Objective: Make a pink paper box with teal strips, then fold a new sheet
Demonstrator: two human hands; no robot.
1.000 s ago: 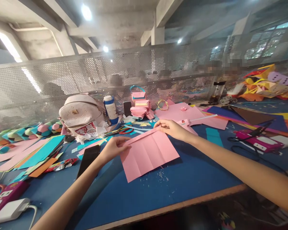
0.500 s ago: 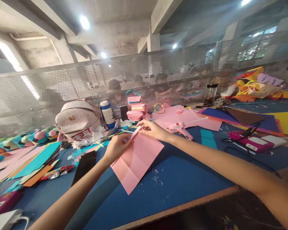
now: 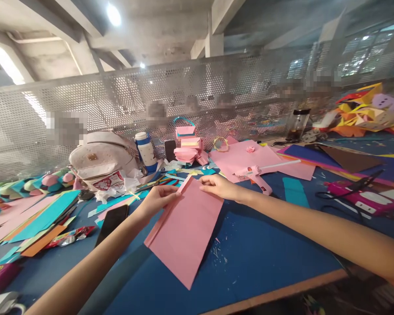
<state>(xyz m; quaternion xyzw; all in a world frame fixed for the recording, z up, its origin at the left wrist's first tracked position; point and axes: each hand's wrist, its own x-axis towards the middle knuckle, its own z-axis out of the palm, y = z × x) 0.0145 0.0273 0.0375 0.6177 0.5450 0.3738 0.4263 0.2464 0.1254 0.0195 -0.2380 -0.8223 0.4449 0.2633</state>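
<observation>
A sheet of pink paper (image 3: 187,227) hangs tilted over the blue tabletop, with a narrow fold running along its left edge. My left hand (image 3: 159,200) pinches that folded edge near the top. On the upper right edge, my right hand (image 3: 218,187) grips the paper between thumb and fingers. Just right of it lies a pink glue gun (image 3: 258,176) with a white glue stick in its back. Behind my hands stands a pink paper model (image 3: 188,146) with a blue handle.
A white backpack (image 3: 101,153) and a bottle (image 3: 146,151) stand at the back left. A black phone (image 3: 113,223) lies beside my left forearm. Coloured paper (image 3: 52,216) covers the left side. A magenta device with cables (image 3: 364,199) sits at right. A perforated metal screen (image 3: 118,96) runs behind.
The pink paper has turned and swung down, so its folded strip now runs along the left edge. My hands have moved apart, the right one shifting right along the paper.
</observation>
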